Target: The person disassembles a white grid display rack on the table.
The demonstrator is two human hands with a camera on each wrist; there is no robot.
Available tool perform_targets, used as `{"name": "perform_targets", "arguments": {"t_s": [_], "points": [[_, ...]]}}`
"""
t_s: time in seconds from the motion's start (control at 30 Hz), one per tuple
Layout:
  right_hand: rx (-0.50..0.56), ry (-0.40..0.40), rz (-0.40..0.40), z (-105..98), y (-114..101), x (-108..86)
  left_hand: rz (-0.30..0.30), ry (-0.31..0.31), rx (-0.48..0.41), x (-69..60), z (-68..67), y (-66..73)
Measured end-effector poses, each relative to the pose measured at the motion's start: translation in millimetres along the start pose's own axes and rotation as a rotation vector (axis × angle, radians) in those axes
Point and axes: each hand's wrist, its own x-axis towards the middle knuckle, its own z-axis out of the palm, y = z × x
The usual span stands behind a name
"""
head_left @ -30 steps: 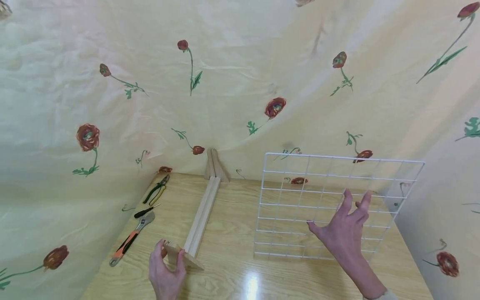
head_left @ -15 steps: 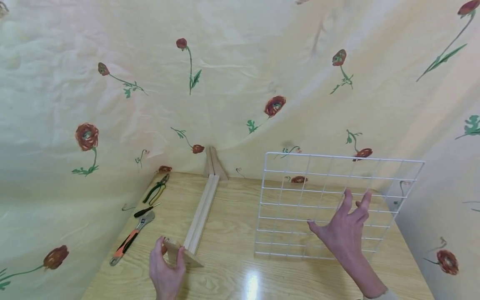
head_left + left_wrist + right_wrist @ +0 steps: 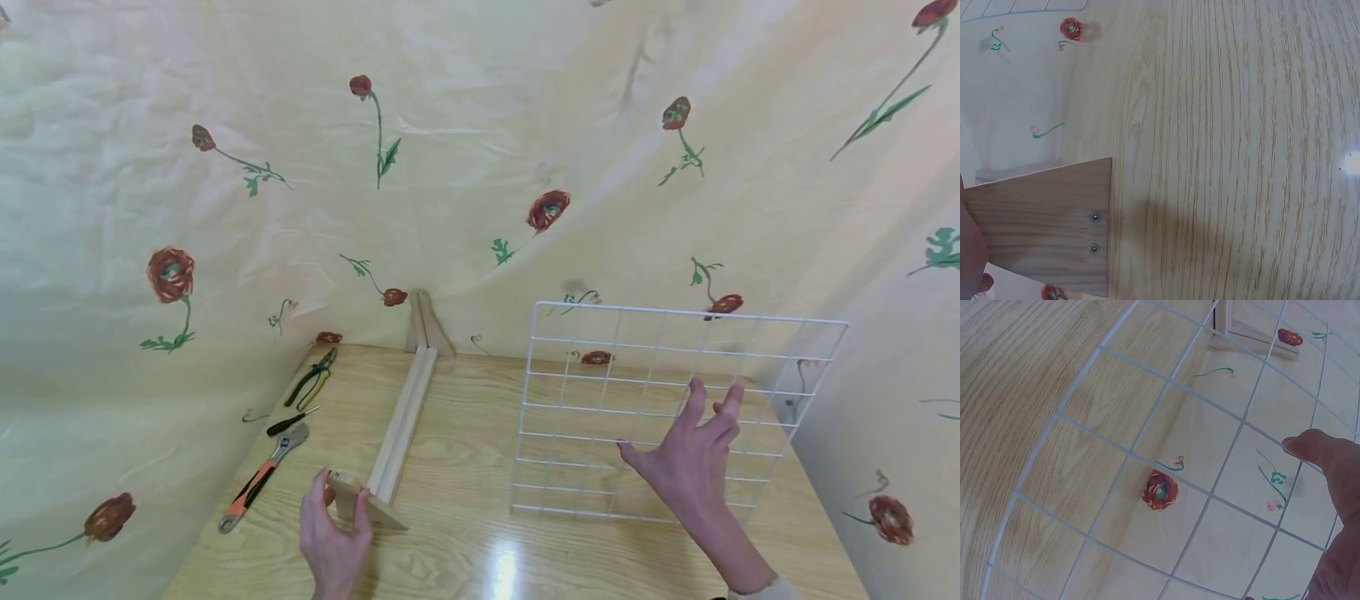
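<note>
My left hand (image 3: 333, 537) grips the near end piece of a wooden stand (image 3: 403, 429), thumb on one side and fingers on the other. Two long parallel rails run from it to a matching tapered end piece (image 3: 429, 327) by the back wall. Two screw heads (image 3: 1094, 232) show on the near end piece (image 3: 1047, 219) in the left wrist view. On the right, my right hand (image 3: 690, 467) holds a white wire grid panel (image 3: 570, 408) upright and slightly tilted, with spread, bent fingers at its wires. The right thumb (image 3: 1319, 450) touches a wire.
Pliers (image 3: 311, 383), a black-handled screwdriver (image 3: 288, 422) and an adjustable wrench (image 3: 262, 479) with an orange and black handle lie along the table's left edge. Flower-patterned cloth (image 3: 465, 150) hangs behind and at both sides of the wood-grain table (image 3: 465, 467).
The wooden stand has shifted very slightly away from me with my left hand on it. My right hand and the grid panel stay nearly still.
</note>
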Motion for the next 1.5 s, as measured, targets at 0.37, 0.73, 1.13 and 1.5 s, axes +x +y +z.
{"name": "perform_targets", "arguments": {"t_s": [0.37, 0.73, 1.13, 1.5], "points": [[0.001, -0.057, 0.060, -0.9, 1.6, 2.0, 0.000, 0.000, 0.006, 1.3, 2.3, -0.4], [0.004, -0.169, 0.083, 0.6, 3.0, 7.9, -0.046, -0.013, 0.018, -2.2, 2.0, 1.4], [0.010, -0.308, 0.168, 5.8, 0.1, 13.9, -0.065, -0.036, -0.001, -0.8, 2.7, 3.3], [0.020, -0.443, 0.215, 21.9, -8.6, 23.6, -0.046, -0.016, 0.003, -0.6, 3.6, 3.0]]}}
